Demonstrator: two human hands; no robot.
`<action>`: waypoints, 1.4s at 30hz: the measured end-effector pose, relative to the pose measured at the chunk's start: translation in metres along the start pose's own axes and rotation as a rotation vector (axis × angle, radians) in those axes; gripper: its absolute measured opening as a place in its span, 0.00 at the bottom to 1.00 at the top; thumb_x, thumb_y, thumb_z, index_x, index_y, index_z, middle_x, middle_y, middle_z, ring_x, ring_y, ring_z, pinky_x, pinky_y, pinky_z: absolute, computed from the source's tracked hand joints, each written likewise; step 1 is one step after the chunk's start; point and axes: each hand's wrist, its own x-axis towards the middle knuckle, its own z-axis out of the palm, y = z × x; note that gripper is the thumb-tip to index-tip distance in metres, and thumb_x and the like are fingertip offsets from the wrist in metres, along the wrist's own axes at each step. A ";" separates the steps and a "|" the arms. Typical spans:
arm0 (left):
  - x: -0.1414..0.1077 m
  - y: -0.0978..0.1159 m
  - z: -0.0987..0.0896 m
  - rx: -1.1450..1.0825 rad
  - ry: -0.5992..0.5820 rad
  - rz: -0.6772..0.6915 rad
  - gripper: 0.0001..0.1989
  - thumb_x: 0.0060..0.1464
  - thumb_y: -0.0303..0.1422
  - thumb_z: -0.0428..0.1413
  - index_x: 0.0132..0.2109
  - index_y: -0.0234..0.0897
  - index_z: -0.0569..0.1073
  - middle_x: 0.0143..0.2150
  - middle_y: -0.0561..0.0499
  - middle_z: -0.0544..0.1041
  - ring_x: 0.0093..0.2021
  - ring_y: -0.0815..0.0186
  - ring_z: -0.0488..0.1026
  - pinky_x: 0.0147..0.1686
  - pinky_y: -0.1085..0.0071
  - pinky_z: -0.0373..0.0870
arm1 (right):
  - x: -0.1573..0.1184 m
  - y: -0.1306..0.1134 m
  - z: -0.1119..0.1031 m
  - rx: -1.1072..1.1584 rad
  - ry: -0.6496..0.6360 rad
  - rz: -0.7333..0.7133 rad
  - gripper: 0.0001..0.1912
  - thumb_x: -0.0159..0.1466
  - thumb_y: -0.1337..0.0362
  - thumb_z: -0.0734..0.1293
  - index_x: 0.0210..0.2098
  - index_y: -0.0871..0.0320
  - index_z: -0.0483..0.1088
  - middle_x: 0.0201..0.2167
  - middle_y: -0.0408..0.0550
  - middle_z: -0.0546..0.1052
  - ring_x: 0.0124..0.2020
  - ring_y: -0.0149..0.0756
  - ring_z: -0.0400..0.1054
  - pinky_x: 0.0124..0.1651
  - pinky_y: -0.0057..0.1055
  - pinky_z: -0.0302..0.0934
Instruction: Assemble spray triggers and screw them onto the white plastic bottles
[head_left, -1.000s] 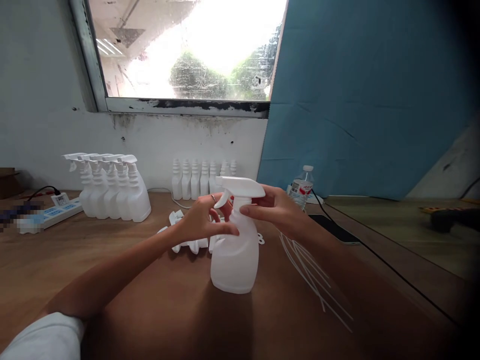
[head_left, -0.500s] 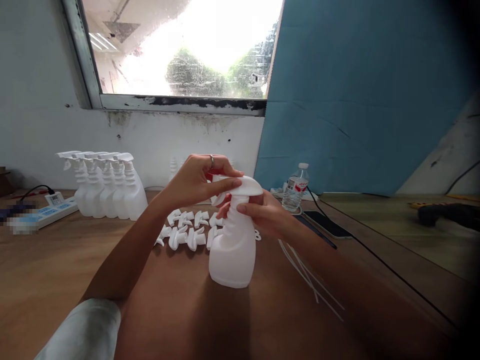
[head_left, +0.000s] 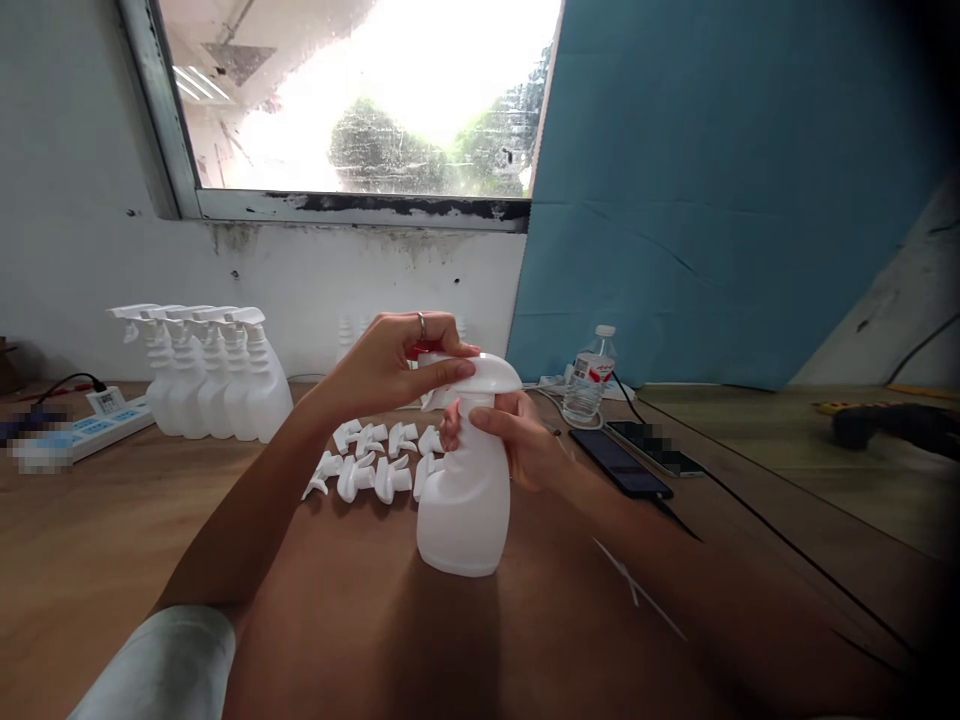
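A translucent white spray bottle (head_left: 463, 515) stands upright on the brown table in front of me, with a white trigger sprayer head (head_left: 495, 374) on its neck. My left hand (head_left: 409, 355), a ring on one finger, grips the sprayer head from the left, thumb along its side. Around the neck just below the head, my right hand (head_left: 517, 435) is closed, its thumb across the front and fingertips showing on the far side. Several loose white sprayer heads (head_left: 375, 475) lie in rows behind and left of the bottle.
Several bottles with sprayers (head_left: 214, 390) stand in a row at the left, beside a power strip (head_left: 90, 430). To the right are a water bottle (head_left: 592, 375), two phones (head_left: 619, 462), thin white tubes (head_left: 637, 590) and a dark cable. A window and blue board are behind.
My right forearm and wrist have shifted lower, covering more of the white tubes and uncovering the nearer phone. The bottle stays in place, with both hands still on it.
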 end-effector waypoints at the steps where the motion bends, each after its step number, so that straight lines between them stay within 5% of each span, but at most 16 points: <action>1: 0.000 -0.001 0.001 -0.004 0.000 0.000 0.11 0.54 0.32 0.60 0.28 0.33 0.67 0.32 0.49 0.75 0.42 0.62 0.76 0.36 0.73 0.71 | 0.001 0.000 0.000 0.001 -0.009 -0.001 0.09 0.56 0.63 0.70 0.32 0.63 0.71 0.27 0.48 0.73 0.29 0.33 0.68 0.32 0.30 0.64; 6: 0.001 -0.002 0.001 -0.015 -0.003 -0.001 0.12 0.54 0.33 0.59 0.28 0.34 0.66 0.30 0.50 0.72 0.43 0.61 0.76 0.35 0.73 0.70 | 0.000 0.001 -0.001 0.075 -0.057 0.026 0.17 0.56 0.56 0.69 0.38 0.64 0.72 0.34 0.54 0.75 0.32 0.37 0.69 0.34 0.33 0.65; 10: 0.000 -0.001 0.001 -0.006 -0.009 -0.022 0.12 0.54 0.34 0.60 0.28 0.34 0.66 0.28 0.52 0.70 0.39 0.64 0.76 0.35 0.74 0.70 | 0.000 0.002 0.000 0.015 0.008 -0.004 0.12 0.55 0.61 0.71 0.34 0.63 0.71 0.30 0.50 0.74 0.29 0.34 0.68 0.30 0.30 0.64; 15: 0.001 -0.002 0.001 0.002 0.000 -0.023 0.12 0.54 0.34 0.60 0.29 0.34 0.66 0.30 0.50 0.73 0.36 0.67 0.74 0.34 0.74 0.70 | -0.001 0.003 0.002 0.056 -0.046 -0.028 0.17 0.57 0.55 0.68 0.37 0.64 0.71 0.33 0.54 0.75 0.31 0.37 0.69 0.33 0.33 0.64; 19: 0.001 -0.001 0.001 0.023 -0.007 0.014 0.11 0.54 0.33 0.59 0.28 0.34 0.67 0.30 0.50 0.73 0.37 0.67 0.74 0.36 0.73 0.70 | -0.002 0.003 0.004 -0.023 0.025 -0.014 0.11 0.56 0.62 0.71 0.34 0.63 0.70 0.28 0.49 0.73 0.27 0.32 0.66 0.29 0.28 0.63; 24: 0.000 0.001 0.002 0.053 -0.001 0.033 0.11 0.54 0.33 0.59 0.28 0.34 0.67 0.31 0.50 0.73 0.38 0.66 0.74 0.37 0.72 0.70 | -0.002 0.005 0.004 0.013 -0.036 -0.058 0.16 0.57 0.57 0.68 0.37 0.64 0.70 0.35 0.54 0.74 0.30 0.34 0.68 0.32 0.32 0.65; 28: 0.000 0.001 0.003 0.044 -0.005 0.024 0.12 0.54 0.34 0.59 0.28 0.34 0.66 0.30 0.50 0.73 0.38 0.66 0.74 0.36 0.72 0.70 | -0.001 0.004 0.004 -0.046 0.009 -0.029 0.12 0.56 0.61 0.70 0.34 0.64 0.70 0.28 0.49 0.73 0.26 0.32 0.66 0.29 0.29 0.65; 32: 0.000 0.000 0.004 0.037 -0.006 0.026 0.11 0.54 0.32 0.59 0.28 0.34 0.65 0.30 0.51 0.72 0.37 0.67 0.73 0.37 0.72 0.69 | -0.002 0.005 0.003 0.007 -0.030 -0.069 0.16 0.58 0.56 0.68 0.37 0.64 0.71 0.34 0.54 0.75 0.30 0.35 0.68 0.31 0.32 0.66; 42: 0.000 0.001 0.004 0.043 -0.015 0.008 0.12 0.55 0.32 0.58 0.27 0.35 0.64 0.28 0.53 0.68 0.38 0.66 0.74 0.36 0.73 0.68 | -0.002 0.006 0.002 -0.038 -0.008 -0.031 0.16 0.58 0.56 0.69 0.35 0.65 0.73 0.29 0.53 0.75 0.28 0.33 0.67 0.28 0.29 0.64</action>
